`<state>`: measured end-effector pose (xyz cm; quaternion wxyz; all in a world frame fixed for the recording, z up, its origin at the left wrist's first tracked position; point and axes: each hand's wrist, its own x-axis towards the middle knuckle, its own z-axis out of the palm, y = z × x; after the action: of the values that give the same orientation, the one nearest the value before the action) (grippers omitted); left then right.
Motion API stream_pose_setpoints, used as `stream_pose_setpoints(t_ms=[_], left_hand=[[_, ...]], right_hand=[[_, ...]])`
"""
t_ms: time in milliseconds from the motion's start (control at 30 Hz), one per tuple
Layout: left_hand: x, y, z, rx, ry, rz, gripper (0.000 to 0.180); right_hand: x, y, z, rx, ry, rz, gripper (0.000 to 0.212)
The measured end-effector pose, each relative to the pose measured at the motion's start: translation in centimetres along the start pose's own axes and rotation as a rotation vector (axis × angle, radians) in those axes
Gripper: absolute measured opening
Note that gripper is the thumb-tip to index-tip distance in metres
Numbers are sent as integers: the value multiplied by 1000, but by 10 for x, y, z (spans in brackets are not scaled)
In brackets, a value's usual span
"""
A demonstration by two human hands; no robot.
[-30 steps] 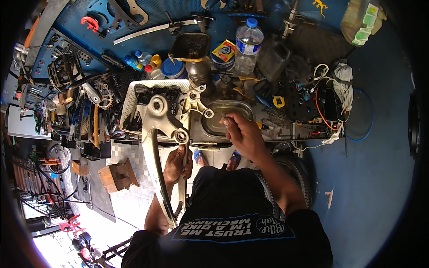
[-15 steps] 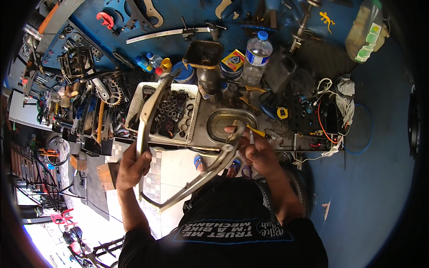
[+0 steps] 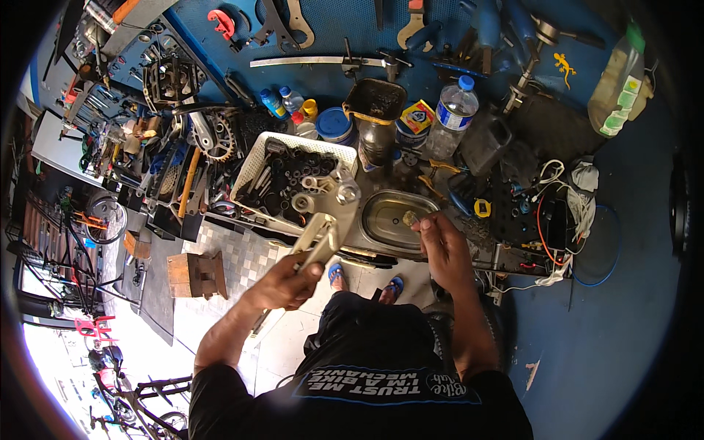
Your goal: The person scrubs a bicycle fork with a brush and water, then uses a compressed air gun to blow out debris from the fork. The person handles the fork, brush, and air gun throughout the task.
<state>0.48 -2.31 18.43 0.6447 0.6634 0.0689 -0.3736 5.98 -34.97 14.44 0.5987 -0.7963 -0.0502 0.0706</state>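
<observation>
Head view: we see the left hand (image 3: 286, 282) wrapped around the bars of a pale metal bike part (image 3: 323, 249), held up at a tilt, its far end across the corner of the white basket (image 3: 248, 170). We judge it stiff and fairly light, perhaps slippery if greasy; the slim bars seem the best hold. The right hand (image 3: 444, 249) pinches a small yellowish piece (image 3: 410, 218), probably soft, by the metal tray (image 3: 378, 231).

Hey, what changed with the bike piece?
The left hand moved right, turning the bicycle frame part. Its end, earlier beside the right hand, is now apart from it. The left hand still holds the frame part; the metal tray and white basket stayed put.
</observation>
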Motion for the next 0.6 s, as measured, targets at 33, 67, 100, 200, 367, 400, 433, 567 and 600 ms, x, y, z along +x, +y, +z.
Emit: stream_pose_setpoints(t_ms=[33,67,100,200,367,400,433,567,600], left_hand=[[5,-5,7,180,60,108,49],[7,-5,9,241,95,114,51],[10,-6,12,300,122,118,54],[9,1,12,303,165,22,50],[7,8,31,497,273,164,45],[5,9,33,535,297,184,45],[5,8,33,539,310,183,44],[3,8,35,587,340,181,42],[2,9,35,608,342,180,42]], right_hand=[[-1,-7,-1,16,-14,-86,29],[-1,-13,0,33,-28,-173,25],[-5,-20,0,42,-39,-251,22],[-11,-67,2,-80,-147,-305,15],[-2,-87,22,-231,-99,-503,15],[1,-91,25,-255,-90,-534,15],[3,-94,27,-279,-81,-566,14],[13,-96,35,-336,-67,-630,14],[15,-97,37,-345,-69,-640,13]])
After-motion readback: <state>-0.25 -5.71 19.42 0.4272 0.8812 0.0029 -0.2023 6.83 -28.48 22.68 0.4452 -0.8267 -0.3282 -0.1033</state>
